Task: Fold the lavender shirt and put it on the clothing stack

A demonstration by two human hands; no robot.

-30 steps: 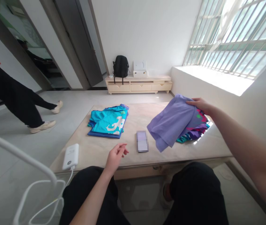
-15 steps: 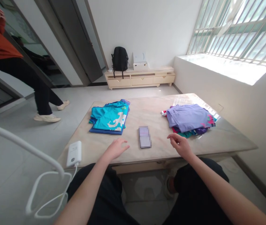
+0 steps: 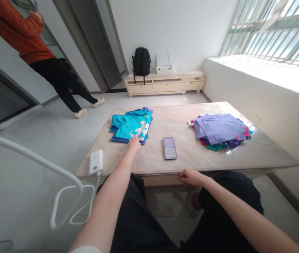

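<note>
My left hand (image 3: 134,144) rests on the near edge of a folded teal T-shirt (image 3: 128,124) with a white print. Its fingers reach forward over the cloth, not closed on it. Beneath the teal shirt lies darker blue clothing, partly hidden. My right hand (image 3: 191,177) is at the table's front edge, its fingers loosely curled with nothing visible in them. Between the hands, slightly farther off, a phone (image 3: 169,148) with a blurred-out screen lies on the table (image 3: 154,167). On the right, a lavender garment (image 3: 218,128) tops a second pile of clothes.
A white power bank (image 3: 96,161) with a cable is at the table's left corner, beside a thick white curved tube (image 3: 38,160). A person in an orange top (image 3: 25,31) stands at the left. Beyond, a low cabinet (image 3: 165,86) holds a black backpack (image 3: 141,61).
My left hand has moved forward onto the teal shirt. My right hand has drawn back to the table's front edge. The person in orange has walked farther along, and the view has shifted.
</note>
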